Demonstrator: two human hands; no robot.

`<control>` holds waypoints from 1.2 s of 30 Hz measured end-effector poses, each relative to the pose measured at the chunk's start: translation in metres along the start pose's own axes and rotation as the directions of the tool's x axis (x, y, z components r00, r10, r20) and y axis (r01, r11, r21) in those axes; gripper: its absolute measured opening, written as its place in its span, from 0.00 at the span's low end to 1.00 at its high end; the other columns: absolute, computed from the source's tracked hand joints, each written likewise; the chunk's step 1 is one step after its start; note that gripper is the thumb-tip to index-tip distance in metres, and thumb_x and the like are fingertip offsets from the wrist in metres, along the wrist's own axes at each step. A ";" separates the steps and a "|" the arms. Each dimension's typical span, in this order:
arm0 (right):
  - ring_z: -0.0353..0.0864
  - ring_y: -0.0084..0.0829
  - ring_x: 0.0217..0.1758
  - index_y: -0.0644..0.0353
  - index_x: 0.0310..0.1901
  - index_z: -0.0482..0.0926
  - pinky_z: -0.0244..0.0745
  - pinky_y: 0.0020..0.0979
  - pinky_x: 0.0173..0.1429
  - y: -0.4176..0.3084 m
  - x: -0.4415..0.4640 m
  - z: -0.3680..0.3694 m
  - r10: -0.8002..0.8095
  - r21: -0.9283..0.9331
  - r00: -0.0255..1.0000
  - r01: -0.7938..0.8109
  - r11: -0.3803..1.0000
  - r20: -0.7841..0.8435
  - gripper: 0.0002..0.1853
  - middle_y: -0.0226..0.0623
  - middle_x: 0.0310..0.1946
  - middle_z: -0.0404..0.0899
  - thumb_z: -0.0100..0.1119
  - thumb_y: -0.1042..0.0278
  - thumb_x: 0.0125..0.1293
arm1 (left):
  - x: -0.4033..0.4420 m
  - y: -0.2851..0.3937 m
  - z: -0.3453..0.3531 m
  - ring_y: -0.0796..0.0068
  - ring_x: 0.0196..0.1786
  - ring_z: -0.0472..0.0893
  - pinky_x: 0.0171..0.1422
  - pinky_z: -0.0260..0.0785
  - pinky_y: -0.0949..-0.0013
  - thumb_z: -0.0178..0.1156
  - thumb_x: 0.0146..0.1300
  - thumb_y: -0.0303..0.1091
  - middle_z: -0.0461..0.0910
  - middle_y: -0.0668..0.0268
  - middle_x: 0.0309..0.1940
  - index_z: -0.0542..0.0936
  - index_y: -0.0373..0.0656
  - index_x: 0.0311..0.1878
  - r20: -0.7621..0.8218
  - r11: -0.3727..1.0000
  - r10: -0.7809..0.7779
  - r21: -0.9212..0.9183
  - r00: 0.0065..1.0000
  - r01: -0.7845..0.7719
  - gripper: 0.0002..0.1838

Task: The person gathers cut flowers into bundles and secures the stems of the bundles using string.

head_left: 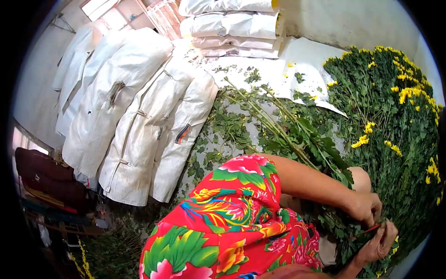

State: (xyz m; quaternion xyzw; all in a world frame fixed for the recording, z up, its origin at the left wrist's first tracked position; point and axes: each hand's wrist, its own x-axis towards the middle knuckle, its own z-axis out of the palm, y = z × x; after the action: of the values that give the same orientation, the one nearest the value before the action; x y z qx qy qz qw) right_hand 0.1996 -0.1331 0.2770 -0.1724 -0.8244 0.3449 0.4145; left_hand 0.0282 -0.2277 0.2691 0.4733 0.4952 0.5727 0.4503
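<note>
A bunch of leafy green stems [297, 139] lies across my lap, its bare stem ends pointing to the upper left. My left hand [366, 208] is closed over the bunch near its right end, fingers curled down; what they grip is hidden. Just below it, my right hand [382, 242] pinches a thin red band [371, 229] between thumb and fingertips. The band runs over the dark leaves, close to my left fingertips. My hands are nearly touching.
A large heap of yellow-flowered stems [376, 97] stands at the right. Long white wrapped bundles [139, 107] lean at the left, and more white packs [232, 25] are stacked at the top. Loose leaves [218, 125] litter the floor. A white sheet [302, 58] lies beyond.
</note>
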 end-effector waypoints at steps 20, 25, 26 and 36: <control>0.63 0.25 0.35 0.70 0.37 0.72 0.62 0.27 0.40 -0.046 0.024 -0.022 0.252 -0.154 0.837 -0.202 0.967 0.485 0.08 0.34 0.34 0.65 0.49 0.73 0.73 | 0.010 -0.023 -0.005 0.75 0.28 0.80 0.33 0.70 0.72 0.70 0.48 0.21 0.81 0.63 0.25 0.78 0.32 0.32 0.071 0.967 -0.017 -0.253 0.997 0.035 0.10; 0.71 0.30 0.33 0.67 0.38 0.78 0.68 0.31 0.40 -0.075 0.018 -0.018 0.095 -0.241 0.925 -0.004 0.971 0.368 0.04 0.39 0.32 0.73 0.58 0.75 0.66 | 0.005 -0.001 -0.007 0.71 0.22 0.80 0.25 0.71 0.68 0.72 0.42 0.19 0.80 0.61 0.18 0.76 0.36 0.19 0.007 0.938 -0.184 -0.297 0.983 0.178 0.11; 0.81 0.39 0.34 0.64 0.39 0.83 0.77 0.36 0.42 -0.086 0.017 -0.017 -0.031 -0.306 0.929 0.153 0.940 0.369 0.06 0.46 0.33 0.81 0.65 0.78 0.60 | 0.004 -0.002 -0.006 0.71 0.22 0.80 0.25 0.71 0.68 0.72 0.42 0.19 0.80 0.61 0.18 0.76 0.36 0.19 -0.002 0.936 -0.188 -0.304 0.982 0.178 0.11; 0.71 0.17 0.38 0.68 0.52 0.76 0.67 0.22 0.43 -0.011 0.001 -0.014 0.408 0.096 0.832 -0.473 0.876 0.377 0.12 0.29 0.41 0.76 0.55 0.69 0.73 | 0.001 0.011 -0.012 0.61 0.31 0.77 0.28 0.69 0.58 0.62 0.47 0.38 0.75 0.65 0.29 0.72 0.45 0.24 0.514 0.127 0.704 0.588 0.490 -0.799 0.10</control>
State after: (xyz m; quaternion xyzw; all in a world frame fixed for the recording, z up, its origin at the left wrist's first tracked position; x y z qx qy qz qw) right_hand 0.2099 -0.1343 0.2912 -0.2558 -0.7858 0.5312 0.1867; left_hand 0.0158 -0.2299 0.2795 0.8281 0.3541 0.4157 -0.1263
